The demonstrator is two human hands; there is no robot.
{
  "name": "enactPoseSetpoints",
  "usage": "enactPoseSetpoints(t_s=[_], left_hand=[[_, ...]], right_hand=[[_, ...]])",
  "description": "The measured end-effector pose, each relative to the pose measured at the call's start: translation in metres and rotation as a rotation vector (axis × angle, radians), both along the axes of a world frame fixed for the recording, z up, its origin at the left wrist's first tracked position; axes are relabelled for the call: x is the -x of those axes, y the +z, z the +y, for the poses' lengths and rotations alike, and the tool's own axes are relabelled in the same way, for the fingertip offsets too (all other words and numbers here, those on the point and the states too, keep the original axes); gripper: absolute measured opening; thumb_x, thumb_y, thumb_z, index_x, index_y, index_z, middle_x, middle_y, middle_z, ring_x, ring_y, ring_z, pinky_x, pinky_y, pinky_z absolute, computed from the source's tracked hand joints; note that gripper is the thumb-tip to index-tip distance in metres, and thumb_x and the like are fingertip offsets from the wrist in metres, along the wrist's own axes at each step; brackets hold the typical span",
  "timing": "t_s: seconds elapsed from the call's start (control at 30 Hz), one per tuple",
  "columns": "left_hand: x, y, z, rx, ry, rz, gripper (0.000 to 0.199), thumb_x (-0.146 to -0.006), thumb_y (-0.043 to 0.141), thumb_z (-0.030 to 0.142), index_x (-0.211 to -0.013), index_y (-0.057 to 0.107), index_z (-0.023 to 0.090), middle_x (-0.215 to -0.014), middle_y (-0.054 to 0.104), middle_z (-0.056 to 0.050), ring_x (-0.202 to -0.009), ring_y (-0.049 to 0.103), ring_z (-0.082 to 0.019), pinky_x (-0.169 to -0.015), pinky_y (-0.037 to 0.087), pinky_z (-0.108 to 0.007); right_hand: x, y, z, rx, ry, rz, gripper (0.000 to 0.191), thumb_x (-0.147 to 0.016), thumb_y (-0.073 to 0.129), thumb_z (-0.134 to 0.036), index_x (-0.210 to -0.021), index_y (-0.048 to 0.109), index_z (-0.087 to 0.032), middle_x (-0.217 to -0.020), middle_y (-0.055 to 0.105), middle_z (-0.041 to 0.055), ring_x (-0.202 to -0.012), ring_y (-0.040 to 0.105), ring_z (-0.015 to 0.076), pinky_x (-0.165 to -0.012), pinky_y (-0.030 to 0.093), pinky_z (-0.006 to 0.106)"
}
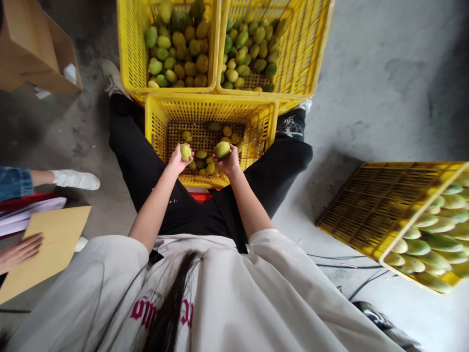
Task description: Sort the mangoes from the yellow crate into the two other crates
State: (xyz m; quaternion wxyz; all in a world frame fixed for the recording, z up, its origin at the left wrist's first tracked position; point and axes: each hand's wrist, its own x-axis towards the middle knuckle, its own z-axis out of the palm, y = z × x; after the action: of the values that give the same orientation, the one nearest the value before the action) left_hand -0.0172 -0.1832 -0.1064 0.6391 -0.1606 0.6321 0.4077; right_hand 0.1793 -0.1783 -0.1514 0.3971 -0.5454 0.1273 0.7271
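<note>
Between my knees stands a yellow plastic crate with several green-yellow fruits on its bottom. My left hand is closed round a small yellow fruit over the crate's left part. Over the middle, my right hand holds a larger green-yellow fruit, its fingers wrapped round the right side. The two hands are apart, both above the loose fruits. Beyond this crate are a left crate and a right crate, both yellow and holding many green and yellow fruits.
A tall yellow crate full of long green fruits stands at the right, with black cables on the floor near it. An open cardboard box is at the upper left. Another person's hand rests on brown cardboard at the left.
</note>
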Motion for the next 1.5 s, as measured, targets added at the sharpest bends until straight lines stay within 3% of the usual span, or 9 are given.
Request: enactPoseSetpoints(t_s=[0.17, 0.4, 0.57, 0.77, 0.93, 1.03, 1.17, 1.33, 1.5], left_hand=[[-0.001, -0.006, -0.001, -0.047, 0.020, 0.043, 0.009, -0.116, 0.084, 0.033, -0.120, 0.082, 0.026, -0.084, 0.075, 0.001, -0.070, 0.071, -0.012, -0.068, 0.060, -0.019], [-0.004, -0.008, -0.004, -0.089, -0.014, 0.079, 0.021, -0.103, 0.098, 0.018, -0.102, 0.078, 0.023, -0.091, 0.077, 0.000, -0.081, 0.074, -0.012, -0.074, 0.056, -0.019], [-0.004, 0.000, -0.002, -0.127, -0.016, 0.044, 0.020, -0.101, 0.093, 0.014, -0.103, 0.076, 0.026, -0.090, 0.078, 0.002, -0.077, 0.073, -0.012, -0.070, 0.052, -0.019], [-0.005, 0.007, -0.001, -0.194, -0.051, -0.032, 0.015, -0.102, 0.077, 0.008, -0.105, 0.079, 0.023, -0.094, 0.082, -0.002, -0.077, 0.075, -0.013, -0.070, 0.056, -0.019], [-0.007, 0.009, -0.003, -0.228, -0.105, -0.047, 0.029, -0.101, 0.080, 0.005, -0.120, 0.084, 0.026, -0.101, 0.085, -0.001, -0.080, 0.078, -0.012, -0.073, 0.058, -0.018], [-0.008, 0.010, -0.005, -0.232, -0.105, -0.051, 0.023, -0.102, 0.085, 0.006, -0.116, 0.082, 0.024, -0.099, 0.085, -0.002, -0.083, 0.080, -0.013, -0.076, 0.060, -0.019], [-0.008, 0.010, -0.005, -0.202, -0.100, -0.033, 0.018, -0.104, 0.086, 0.008, -0.106, 0.078, 0.024, -0.092, 0.081, -0.001, -0.078, 0.076, -0.013, -0.072, 0.055, -0.019], [-0.004, 0.011, -0.003, -0.210, -0.080, -0.044, 0.015, -0.106, 0.080, 0.012, -0.110, 0.081, 0.027, -0.086, 0.075, 0.003, -0.065, 0.064, -0.010, -0.061, 0.048, -0.020], [-0.006, 0.011, -0.001, -0.163, -0.055, -0.042, 0.014, -0.110, 0.080, 0.027, -0.123, 0.079, 0.030, -0.090, 0.078, 0.002, -0.071, 0.073, -0.014, -0.072, 0.060, -0.024]], right_hand=[[-0.002, 0.008, -0.006, -0.140, -0.046, -0.030, 0.007, -0.106, 0.073, -0.038, -0.106, 0.069, -0.032, -0.090, 0.076, -0.0033, -0.087, 0.076, 0.0196, -0.080, 0.071, 0.030], [0.003, 0.008, -0.005, -0.158, -0.049, -0.015, 0.014, -0.107, 0.079, -0.029, -0.099, 0.068, -0.029, -0.101, 0.083, -0.0017, -0.100, 0.085, 0.0194, -0.098, 0.077, 0.036], [0.009, 0.007, -0.005, -0.096, -0.129, -0.011, 0.022, -0.109, 0.060, -0.013, -0.096, 0.065, -0.029, -0.083, 0.073, -0.0047, -0.083, 0.080, 0.0147, -0.108, 0.078, 0.036], [0.010, 0.006, -0.005, -0.084, -0.048, 0.000, 0.008, -0.109, 0.074, -0.032, -0.105, 0.068, -0.030, -0.087, 0.080, -0.0009, -0.097, 0.088, 0.0249, -0.097, 0.083, 0.049], [0.009, 0.002, -0.003, -0.089, 0.031, -0.002, 0.021, -0.113, 0.075, -0.047, -0.104, 0.072, -0.028, -0.091, 0.085, 0.0029, -0.104, 0.090, 0.0240, -0.075, 0.075, 0.028], [0.009, 0.000, -0.004, -0.133, -0.018, -0.018, 0.010, -0.110, 0.078, -0.035, -0.104, 0.072, -0.029, -0.094, 0.085, -0.0020, -0.101, 0.089, 0.0185, -0.085, 0.076, 0.026], [0.011, -0.002, -0.007, -0.208, -0.059, 0.002, 0.012, -0.104, 0.081, -0.026, -0.112, 0.074, -0.032, -0.098, 0.086, -0.0046, -0.100, 0.088, 0.0188, -0.096, 0.079, 0.036], [0.010, 0.000, -0.006, -0.160, -0.021, 0.036, 0.013, -0.105, 0.082, -0.035, -0.102, 0.070, -0.030, -0.091, 0.084, 0.0002, -0.103, 0.090, 0.0253, -0.091, 0.080, 0.040], [0.009, 0.006, -0.005, -0.107, -0.062, -0.049, 0.007, -0.102, 0.076, -0.032, -0.109, 0.074, -0.032, -0.087, 0.078, -0.0043, -0.088, 0.084, 0.0194, -0.087, 0.077, 0.032]])
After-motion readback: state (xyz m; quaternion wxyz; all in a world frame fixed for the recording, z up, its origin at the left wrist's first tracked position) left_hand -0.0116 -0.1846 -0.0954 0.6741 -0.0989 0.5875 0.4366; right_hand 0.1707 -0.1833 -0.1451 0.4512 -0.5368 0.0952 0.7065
